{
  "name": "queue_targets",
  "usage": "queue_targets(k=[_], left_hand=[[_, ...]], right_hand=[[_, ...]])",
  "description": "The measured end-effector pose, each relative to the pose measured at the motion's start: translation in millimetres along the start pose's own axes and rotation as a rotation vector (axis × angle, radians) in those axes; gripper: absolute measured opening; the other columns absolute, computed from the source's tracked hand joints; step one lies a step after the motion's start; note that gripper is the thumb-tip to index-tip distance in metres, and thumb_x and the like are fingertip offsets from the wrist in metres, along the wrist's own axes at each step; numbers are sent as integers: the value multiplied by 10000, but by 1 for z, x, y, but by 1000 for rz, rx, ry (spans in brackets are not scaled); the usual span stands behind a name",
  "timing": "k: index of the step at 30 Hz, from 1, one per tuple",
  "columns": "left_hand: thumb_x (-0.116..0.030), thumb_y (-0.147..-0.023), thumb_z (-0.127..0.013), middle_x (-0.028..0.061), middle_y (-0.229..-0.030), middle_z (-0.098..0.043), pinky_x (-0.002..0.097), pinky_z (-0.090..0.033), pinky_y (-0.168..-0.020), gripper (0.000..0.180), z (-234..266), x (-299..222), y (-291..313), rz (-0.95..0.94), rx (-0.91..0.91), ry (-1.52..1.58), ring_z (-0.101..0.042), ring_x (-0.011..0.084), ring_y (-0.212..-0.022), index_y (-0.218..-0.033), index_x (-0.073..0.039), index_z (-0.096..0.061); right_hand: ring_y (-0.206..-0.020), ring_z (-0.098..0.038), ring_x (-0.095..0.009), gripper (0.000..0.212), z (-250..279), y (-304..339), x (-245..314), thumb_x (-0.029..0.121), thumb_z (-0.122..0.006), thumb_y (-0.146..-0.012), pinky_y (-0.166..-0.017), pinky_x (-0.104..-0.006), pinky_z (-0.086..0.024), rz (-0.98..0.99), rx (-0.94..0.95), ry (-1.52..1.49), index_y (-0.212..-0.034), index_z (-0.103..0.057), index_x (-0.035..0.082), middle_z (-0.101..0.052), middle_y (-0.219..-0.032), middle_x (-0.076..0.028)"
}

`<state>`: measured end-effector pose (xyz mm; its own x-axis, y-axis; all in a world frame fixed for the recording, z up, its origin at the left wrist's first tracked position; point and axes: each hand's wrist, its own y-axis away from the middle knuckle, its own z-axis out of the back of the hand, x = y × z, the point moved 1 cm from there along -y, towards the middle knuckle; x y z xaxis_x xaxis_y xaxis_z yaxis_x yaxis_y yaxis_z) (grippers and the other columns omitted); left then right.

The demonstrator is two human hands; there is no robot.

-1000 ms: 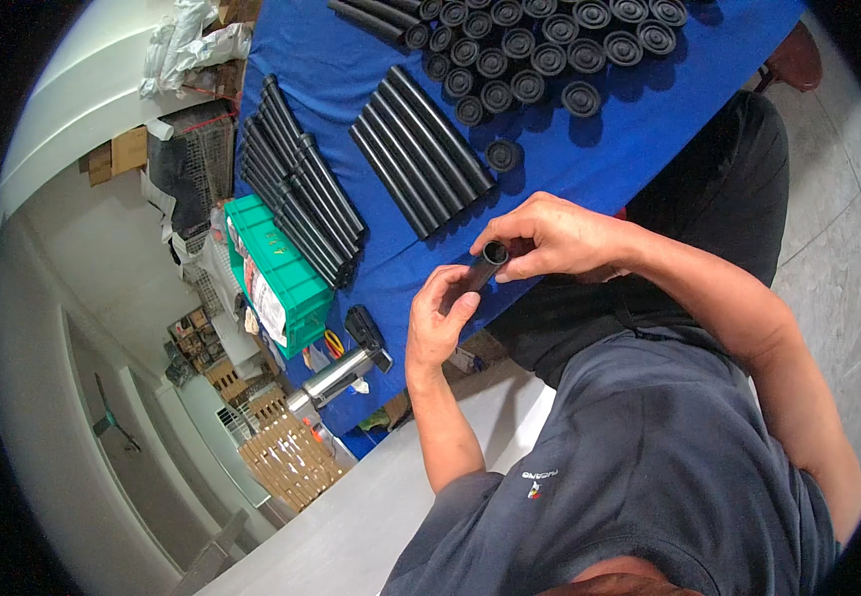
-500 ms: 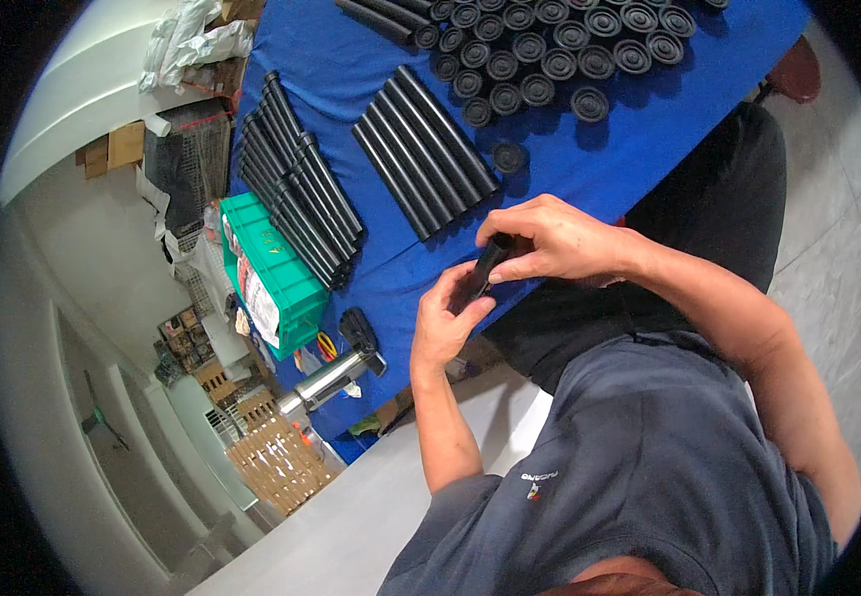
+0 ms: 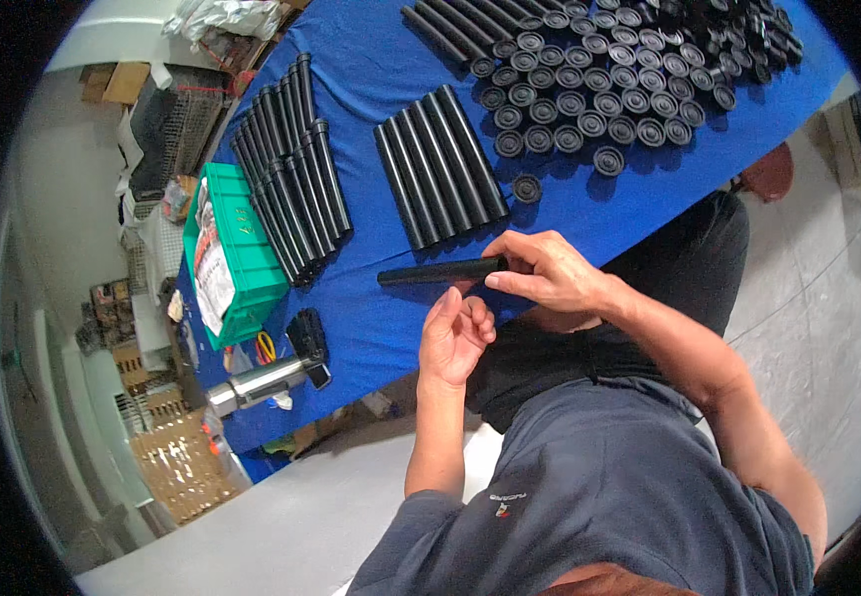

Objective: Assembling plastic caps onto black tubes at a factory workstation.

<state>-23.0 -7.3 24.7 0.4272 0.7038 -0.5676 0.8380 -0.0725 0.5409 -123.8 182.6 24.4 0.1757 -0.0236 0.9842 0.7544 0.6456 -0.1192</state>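
Observation:
My right hand [image 3: 553, 274] grips one end of a black tube [image 3: 430, 272], thumb and fingers closed round it. The tube points left, nearly level across the view, over the near edge of the blue cloth. Just under it is my left hand [image 3: 459, 336], palm turned up, thumb apart and fingers loosely curled, with nothing in it. Beyond the held tube a row of black tubes [image 3: 440, 169] lies side by side on the cloth. A single round black cap [image 3: 527, 189] rests to the right of that row.
Many round black caps [image 3: 594, 124] cover the far right of the blue cloth [image 3: 351, 89]. More tubes [image 3: 460, 30] lie at the far edge, and capped tubes [image 3: 291, 169] lie left, beside a green crate [image 3: 242, 258]. Nearer stands a metal cylindrical tool [image 3: 257, 387].
The tube has swung from pointing toward me to lying level, pointing left. My left hand has let go of it and dropped just below. My view has shifted, showing more of the far table.

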Motion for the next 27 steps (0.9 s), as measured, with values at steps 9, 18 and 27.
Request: queue_targets(k=[9,18,27], left_hand=[[-59,-856,-721,133,-999,-691,342,-597,-706,340,5,-4,-23,-324,120,17,-695,231,-886,-1180,-55,-617],[43,-868,-604,258,-1259,-593,484,-530,-1013,311,10,11,-43,-481,311,171,-584,396,-1199,-1167,-34,-571],[-8,-892,-630,262,-1239,-612,481,-531,-1009,313,9,9,-41,-505,298,199,-598,361,-1189,-1199,-57,-591]], right_hand=[[-762,-653,-321,344,29,-2,27,235,-713,-859,-633,-409,-540,245,-221,746,-1128,-611,46,-609,-859,-120],[-962,-625,-319,303,41,-32,6,134,-663,-834,-716,-436,-568,92,-94,1110,-1105,-546,67,-556,-1023,-136],[-857,-651,-165,430,26,-9,1,61,-750,-807,-748,-313,-530,-73,-76,161,-1173,-533,4,-640,-976,-85]])
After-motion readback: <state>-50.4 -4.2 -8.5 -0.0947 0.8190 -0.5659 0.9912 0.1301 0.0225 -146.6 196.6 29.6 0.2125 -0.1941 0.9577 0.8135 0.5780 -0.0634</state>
